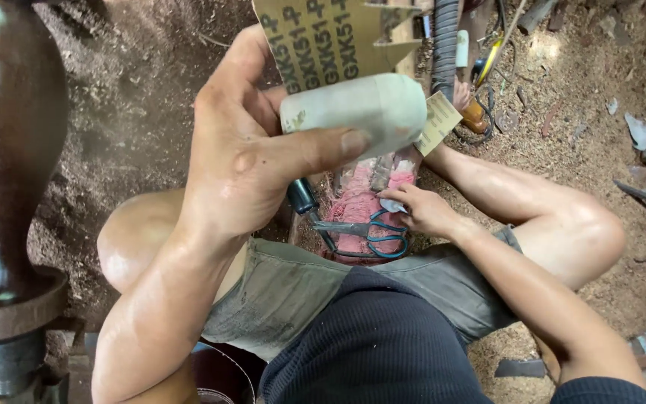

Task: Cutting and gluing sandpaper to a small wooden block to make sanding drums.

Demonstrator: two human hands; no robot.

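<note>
My left hand is raised close to the camera, wrapped around a pale grey-white squeeze bottle lying sideways, thumb pressed along its side. Lower down, my right hand reaches into an open container between my knees, fingertips pinching a small white piece over a bundle of pink thread. Scissors with blue-green handles lie across the container, next to a dark-handled tool. Whether the white piece is lifted or only touched is unclear.
A dark polished turned wooden vase stands on a lathe mount at the left. A printed cardboard piece and a black corrugated hose lie ahead, with tools and cables. Sawdust covers the ground. My bare knees flank the container.
</note>
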